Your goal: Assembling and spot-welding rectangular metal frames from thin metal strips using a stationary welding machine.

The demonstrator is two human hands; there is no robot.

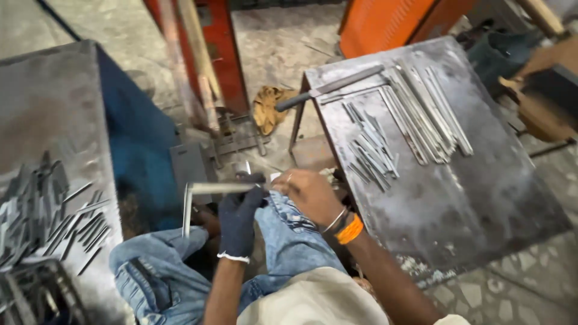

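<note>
Metal angle piece (198,192) (L-shaped) gripped by gloved left hand (239,218) fingers; bare right hand (307,194) clenched on its end

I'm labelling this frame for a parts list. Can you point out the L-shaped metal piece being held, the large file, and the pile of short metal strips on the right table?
L-shaped metal piece (188,207): head view, on its corner bend.
Large file (343,81): head view, mid-blade.
Short metal strips (370,150): head view, centre of the pile.

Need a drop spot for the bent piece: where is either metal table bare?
Right dark steel table: bare near half, below the short grey metal strips and long flat bars. Left steel table: bare far half; near end crowded with small grey offcuts.
</note>
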